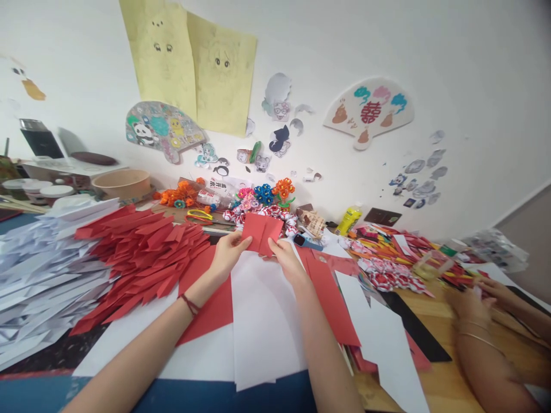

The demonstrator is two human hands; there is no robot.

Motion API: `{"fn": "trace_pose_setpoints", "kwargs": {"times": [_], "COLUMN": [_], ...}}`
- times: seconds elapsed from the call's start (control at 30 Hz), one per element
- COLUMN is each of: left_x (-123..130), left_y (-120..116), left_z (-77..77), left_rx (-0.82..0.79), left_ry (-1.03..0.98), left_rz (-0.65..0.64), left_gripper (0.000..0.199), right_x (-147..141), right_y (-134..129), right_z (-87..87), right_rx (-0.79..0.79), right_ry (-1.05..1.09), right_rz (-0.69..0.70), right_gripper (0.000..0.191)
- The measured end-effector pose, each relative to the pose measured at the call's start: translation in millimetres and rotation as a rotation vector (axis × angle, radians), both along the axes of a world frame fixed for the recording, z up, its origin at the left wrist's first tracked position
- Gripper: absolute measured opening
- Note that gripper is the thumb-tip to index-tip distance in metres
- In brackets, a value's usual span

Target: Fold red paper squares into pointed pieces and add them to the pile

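L hand (227,253) & R hand (284,257) both pinched narrow on a small red paper (260,230), thumbs on the near face, one hand per side, paper held up btwn them w/ a vertical crease nr its middle; white sheets (267,321) lie just below the grip, on the near side, w/ a red sheet (210,307) to their L, partly under the L forearm, which has a dark red cord (189,304) at the wrist; further L of grip, a big heap of red folded strips (146,258), then white folded strips (51,281) beyond; just behind grip, red-&-white folded pcs (235,216) & paper flowers (263,195); just R of grip, a watch w/ blue strap (306,242), then yellow bottle (349,220) further back R; well R of grip, a co-worker's hands (476,301) over the wood table (434,321), what they hold too blurred to tell
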State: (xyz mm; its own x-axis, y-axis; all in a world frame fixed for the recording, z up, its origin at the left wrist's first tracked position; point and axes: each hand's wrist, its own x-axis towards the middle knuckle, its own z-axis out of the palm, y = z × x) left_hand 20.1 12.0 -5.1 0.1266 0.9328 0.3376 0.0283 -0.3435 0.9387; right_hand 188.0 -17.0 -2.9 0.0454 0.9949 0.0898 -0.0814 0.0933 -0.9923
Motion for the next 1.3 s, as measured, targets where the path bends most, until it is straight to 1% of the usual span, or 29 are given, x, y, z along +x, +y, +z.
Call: {"fn": "trace_pose_setpoints", "kwargs": {"times": [0.1,0.23,0.33,0.4,0.53,0.63,0.73,0.9,1.03,1.13,1.23,1.3], "left_x": [-2.3,-4.1,-4.2,-4.2,-4.6,-5.5,-6.3,-7.0,-6.7,-5.6,-4.6,-4.4], "left_y": [3.7,5.4,3.4,2.0,2.1,3.4,3.0,-0.3,-2.7,-3.5,-3.1,-2.5], "left_z": [-2.2,-2.9,-2.5,-2.0,-1.2,-0.7,0.6,4.4,5.3,4.2,2.8,2.3], "left_rx": [0.041,0.086,0.096,0.115,0.141,0.130,0.154,0.315,0.336,0.305,0.255,0.229], "left_ry": [0.074,0.227,0.260,0.298,0.363,0.374,0.414,0.618,0.753,0.815,0.833,0.845], "left_rz": [0.039,0.098,0.139,0.137,0.104,0.117,0.164,0.206,0.195,0.170,0.151,0.151], "left_gripper": [0.036,0.030,0.032,0.031,0.028,0.029,0.027,0.018,0.020,0.022,0.021,0.021], "right_x": [-0.6,-0.8,-0.9,-1.0,-1.0,0.2,1.8,3.9,7.2,8.5,6.9,5.1], "right_y": [-2.3,-2.8,-2.2,-2.5,-3.0,-1.4,0.5,1.6,1.1,0.1,0.3,1.1], "right_z": [1.9,1.2,-1.2,-2.2,-1.8,-1.3,-0.6,1.0,0.0,-2.1,-5.0,-6.5], "right_rx": [0.019,0.055,0.063,0.074,0.134,0.200,0.235,0.271,0.288,0.265,0.199,0.175], "right_ry": [-0.037,-0.067,-0.132,-0.204,-0.311,-0.399,-0.514,-0.740,-0.887,-0.921,-0.885,-0.877], "right_rz": [0.037,0.098,0.082,0.060,0.074,0.000,-0.098,-0.210,-0.241,-0.219,-0.126,-0.101], "right_gripper": [0.047,0.047,0.047,0.047,0.044,0.040,0.037,0.036,0.034,0.033,0.032,0.032]}}
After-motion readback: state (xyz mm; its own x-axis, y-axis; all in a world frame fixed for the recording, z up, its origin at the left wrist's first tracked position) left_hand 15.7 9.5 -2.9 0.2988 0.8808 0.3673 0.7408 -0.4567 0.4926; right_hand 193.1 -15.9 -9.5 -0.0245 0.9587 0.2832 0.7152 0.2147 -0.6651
